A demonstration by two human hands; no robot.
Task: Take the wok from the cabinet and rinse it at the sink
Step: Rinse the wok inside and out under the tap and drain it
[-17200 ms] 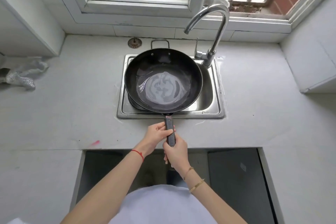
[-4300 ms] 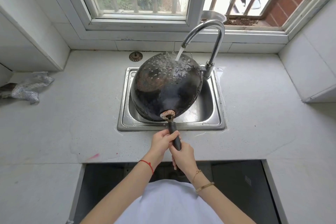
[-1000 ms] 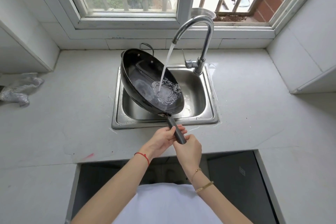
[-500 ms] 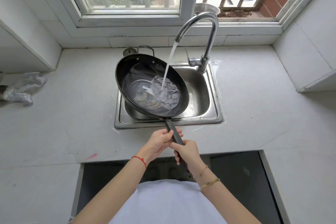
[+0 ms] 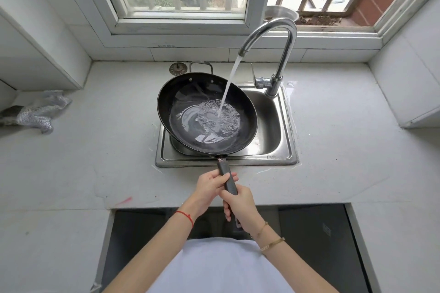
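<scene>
White worktop (image 5: 95, 150) surrounds the steel sink (image 5: 281, 147), and nearest the person both hands curl around the wok's dark handle (image 5: 229, 179), the right hand (image 5: 239, 206) rearmost and the left hand (image 5: 209, 184) just ahead of it, toward the sink. From them the handle's long axis runs straight away to the wok (image 5: 207, 114), held mouth-up over the sink's left side with its far rim tilted left, under the stream from the faucet (image 5: 273, 43) behind the sink.

The black wok (image 5: 190, 102), open side up, sits over the steel sink (image 5: 273, 162), catching tap water.
</scene>
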